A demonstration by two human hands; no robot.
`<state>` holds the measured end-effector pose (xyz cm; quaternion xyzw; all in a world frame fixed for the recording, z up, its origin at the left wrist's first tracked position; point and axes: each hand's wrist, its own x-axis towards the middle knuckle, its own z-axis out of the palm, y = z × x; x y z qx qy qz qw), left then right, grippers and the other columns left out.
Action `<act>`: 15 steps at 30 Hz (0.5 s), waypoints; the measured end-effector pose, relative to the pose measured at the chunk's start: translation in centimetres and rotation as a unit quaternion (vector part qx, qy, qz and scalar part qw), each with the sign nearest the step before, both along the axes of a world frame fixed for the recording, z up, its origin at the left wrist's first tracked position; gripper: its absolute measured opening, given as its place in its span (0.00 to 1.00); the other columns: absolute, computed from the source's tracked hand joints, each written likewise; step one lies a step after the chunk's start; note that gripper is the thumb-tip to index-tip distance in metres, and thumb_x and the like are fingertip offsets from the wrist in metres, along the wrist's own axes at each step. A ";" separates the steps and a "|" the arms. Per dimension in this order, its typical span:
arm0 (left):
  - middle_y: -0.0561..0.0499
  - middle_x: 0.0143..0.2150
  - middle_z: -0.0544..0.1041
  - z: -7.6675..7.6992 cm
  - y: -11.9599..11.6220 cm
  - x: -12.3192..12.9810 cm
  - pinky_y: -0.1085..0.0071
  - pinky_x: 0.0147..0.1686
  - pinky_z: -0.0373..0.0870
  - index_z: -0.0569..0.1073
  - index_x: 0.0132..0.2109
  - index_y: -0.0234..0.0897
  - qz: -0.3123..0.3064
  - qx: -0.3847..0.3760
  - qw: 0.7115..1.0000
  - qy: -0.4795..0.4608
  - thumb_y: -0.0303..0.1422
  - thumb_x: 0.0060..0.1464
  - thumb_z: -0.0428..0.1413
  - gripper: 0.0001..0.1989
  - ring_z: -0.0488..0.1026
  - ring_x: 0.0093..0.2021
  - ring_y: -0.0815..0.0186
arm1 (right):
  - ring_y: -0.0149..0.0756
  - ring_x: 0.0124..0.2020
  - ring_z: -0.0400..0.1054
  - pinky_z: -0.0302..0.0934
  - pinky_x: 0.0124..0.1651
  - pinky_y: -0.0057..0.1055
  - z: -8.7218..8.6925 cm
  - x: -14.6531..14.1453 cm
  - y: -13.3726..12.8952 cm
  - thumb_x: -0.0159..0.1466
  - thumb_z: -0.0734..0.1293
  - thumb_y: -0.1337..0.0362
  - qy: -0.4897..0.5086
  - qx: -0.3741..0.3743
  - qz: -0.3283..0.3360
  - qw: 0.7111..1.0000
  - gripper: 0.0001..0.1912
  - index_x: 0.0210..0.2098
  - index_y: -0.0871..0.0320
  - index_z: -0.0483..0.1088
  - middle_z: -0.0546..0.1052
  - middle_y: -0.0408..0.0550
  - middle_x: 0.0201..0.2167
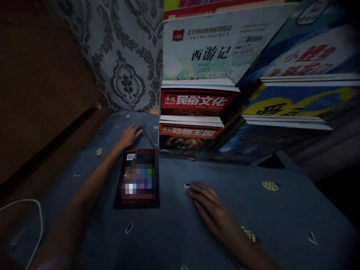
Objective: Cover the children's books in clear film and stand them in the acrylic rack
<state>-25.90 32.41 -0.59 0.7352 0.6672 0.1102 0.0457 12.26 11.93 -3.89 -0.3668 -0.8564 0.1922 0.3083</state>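
My left hand (pixel 131 135) rests open on the blue patterned cloth (pixel 174 225), just beyond a dark book (pixel 119 191) lying flat with a barcode at its top left. Most of that book's cover is blurred out. On the right, my right hand (pixel 209 206) lies on the cloth with its fingers stretched out and nothing in them. Ahead of it stand children's books in tiers: a pale green one (pixel 180 52) at the back, a red one (pixel 199 101) below, and an orange one (pixel 191 135) with a lion's face lowest.
More books, one blue and yellow (pixel 298 101), fill the tiers at right. A dark flat object (pixel 271 161) lies by their base. Brown wooden furniture (pixel 42 86) borders the left, patterned wallpaper (pixel 126 75) the back. A white cable (pixel 41 221) curves at lower left.
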 end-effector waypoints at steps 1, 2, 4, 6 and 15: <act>0.41 0.66 0.68 -0.2 -1.6 -0.3 0.57 0.65 0.59 0.65 0.66 0.36 -0.023 0.024 0.999 -0.020 0.41 0.70 0.40 0.25 0.65 0.65 0.56 | 0.46 0.60 0.69 0.69 0.59 0.47 0.0 -0.1 0.0 0.72 0.58 0.66 -0.001 -0.002 0.000 1.000 0.19 0.57 0.52 0.72 0.76 0.54 0.56; 0.43 0.64 0.70 -0.5 -3.2 -0.5 0.60 0.65 0.60 0.67 0.64 0.36 -0.050 0.039 0.997 -0.035 0.40 0.70 0.39 0.24 0.66 0.63 0.59 | 0.46 0.60 0.69 0.69 0.59 0.48 0.1 -0.1 0.0 0.72 0.58 0.66 -0.003 -0.002 -0.001 1.000 0.18 0.56 0.52 0.73 0.77 0.55 0.56; 0.44 0.63 0.72 -1.1 -6.6 -0.7 0.61 0.65 0.60 0.71 0.61 0.37 -0.075 0.042 0.995 -0.044 0.41 0.70 0.39 0.24 0.66 0.62 0.60 | 0.46 0.59 0.69 0.69 0.59 0.48 0.2 -0.2 0.0 0.72 0.58 0.66 -0.009 -0.001 -0.004 1.000 0.18 0.55 0.53 0.73 0.76 0.55 0.55; 0.45 0.65 0.70 -1.5 -9.5 -0.7 0.59 0.66 0.59 0.71 0.61 0.37 -0.090 0.027 0.995 -0.041 0.42 0.69 0.41 0.24 0.65 0.65 0.58 | 0.46 0.59 0.69 0.69 0.60 0.48 0.3 -0.3 -0.1 0.72 0.57 0.65 -0.010 0.000 -0.004 1.000 0.18 0.55 0.54 0.74 0.76 0.55 0.55; 0.43 0.57 0.76 -1.9 -16.2 -0.5 0.52 0.61 0.65 0.71 0.59 0.36 -0.108 0.078 0.988 -0.078 0.43 0.67 0.44 0.23 0.72 0.57 0.55 | 0.46 0.58 0.69 0.69 0.58 0.51 0.1 -0.4 -0.1 0.70 0.59 0.68 0.019 0.025 0.015 0.999 0.17 0.54 0.55 0.73 0.76 0.56 0.54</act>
